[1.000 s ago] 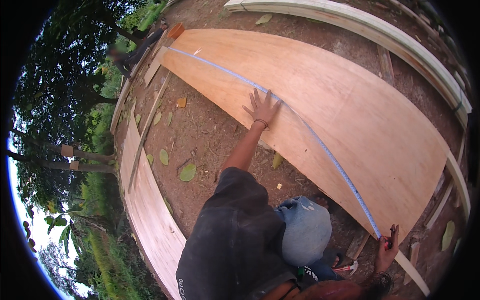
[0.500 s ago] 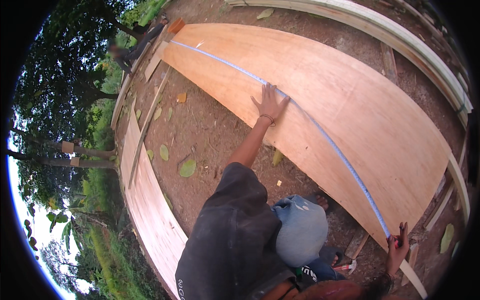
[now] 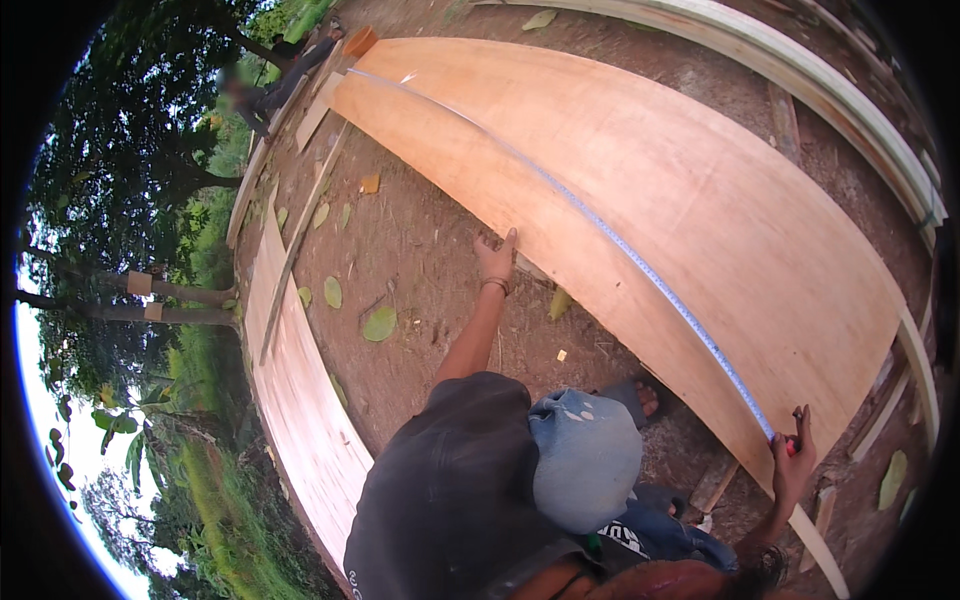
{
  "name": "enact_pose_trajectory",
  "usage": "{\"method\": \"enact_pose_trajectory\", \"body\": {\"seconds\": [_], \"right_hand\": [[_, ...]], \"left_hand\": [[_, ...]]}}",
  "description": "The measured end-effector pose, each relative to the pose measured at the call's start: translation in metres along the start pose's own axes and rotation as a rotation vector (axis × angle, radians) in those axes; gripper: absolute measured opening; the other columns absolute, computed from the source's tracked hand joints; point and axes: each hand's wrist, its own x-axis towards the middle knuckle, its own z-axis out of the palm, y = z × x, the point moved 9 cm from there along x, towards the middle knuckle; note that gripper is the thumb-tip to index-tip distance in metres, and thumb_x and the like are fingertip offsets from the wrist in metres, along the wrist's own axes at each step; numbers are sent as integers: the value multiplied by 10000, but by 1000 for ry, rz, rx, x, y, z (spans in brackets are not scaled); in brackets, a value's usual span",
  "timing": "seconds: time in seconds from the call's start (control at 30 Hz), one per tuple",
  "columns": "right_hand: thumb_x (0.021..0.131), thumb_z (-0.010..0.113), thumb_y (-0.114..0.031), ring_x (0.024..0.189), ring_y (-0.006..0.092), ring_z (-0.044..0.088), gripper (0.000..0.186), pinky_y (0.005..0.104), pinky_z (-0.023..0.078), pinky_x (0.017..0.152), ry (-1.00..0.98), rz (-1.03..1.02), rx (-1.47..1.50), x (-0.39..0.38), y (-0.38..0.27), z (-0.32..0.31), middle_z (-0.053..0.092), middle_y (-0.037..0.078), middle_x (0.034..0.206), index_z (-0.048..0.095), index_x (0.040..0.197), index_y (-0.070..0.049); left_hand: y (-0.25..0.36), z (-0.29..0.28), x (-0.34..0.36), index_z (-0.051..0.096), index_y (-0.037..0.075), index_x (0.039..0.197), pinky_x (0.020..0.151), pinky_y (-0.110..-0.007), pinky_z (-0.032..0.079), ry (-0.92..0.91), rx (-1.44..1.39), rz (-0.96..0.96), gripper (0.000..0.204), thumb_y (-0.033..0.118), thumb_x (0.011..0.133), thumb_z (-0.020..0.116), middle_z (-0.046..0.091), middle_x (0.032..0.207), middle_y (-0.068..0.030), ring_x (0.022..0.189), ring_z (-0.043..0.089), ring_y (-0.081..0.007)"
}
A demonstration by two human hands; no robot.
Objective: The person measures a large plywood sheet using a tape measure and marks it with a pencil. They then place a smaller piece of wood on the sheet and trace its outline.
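Note:
A long plywood sheet (image 3: 700, 200) lies on the ground before me. Down its length runs a blue-white tape measure blade (image 3: 640, 262), from the far left end to my right hand. My left hand (image 3: 495, 258) is at the sheet's near edge, thumb on the edge and fingers curled beside it; the fingertips are partly hidden. Near the right end, my right hand (image 3: 793, 470) is closed round the red tape measure case (image 3: 793, 446), at the sheet's near corner. A dark slim tip shows above that hand; I cannot tell what it is.
Long boards (image 3: 780, 65) lie stacked beyond the sheet. Another pale panel (image 3: 310, 420) lies to the left, a narrow strip (image 3: 300, 250) across it. An orange block (image 3: 360, 42) stands by the far end. A person (image 3: 270, 95) is at the far left. Leaves (image 3: 379, 323) dot the soil.
My left hand has left its flat place on the tape blade and moved back to the sheet's near edge. The right hand with the tape case has shifted slightly up in view.

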Motion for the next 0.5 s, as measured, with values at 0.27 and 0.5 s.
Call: {"method": "enact_pose_trajectory", "body": {"seconds": [0.27, 0.5], "right_hand": [[943, 638, 27, 767, 62, 564, 747, 236, 521, 686, -68, -6, 146, 15, 4, 11, 517, 215, 1561, 344, 1623, -63], [960, 627, -3, 753, 53, 566, 722, 229, 519, 663, -57, 25, 179, 21, 10, 0, 515, 218, 1559, 338, 1620, -37]], "left_hand": [[-23, 56, 5, 366, 71, 1569, 1182, -539, 381, -294, -703, -223, 922, 638, 920, 693, 478, 1551, -201, 1401, 483, -392], [-22, 67, 23, 376, 91, 1574, 1197, -537, 373, -271, -908, -245, 824, 589, 969, 630, 488, 1564, -159, 1417, 485, -379]]}}
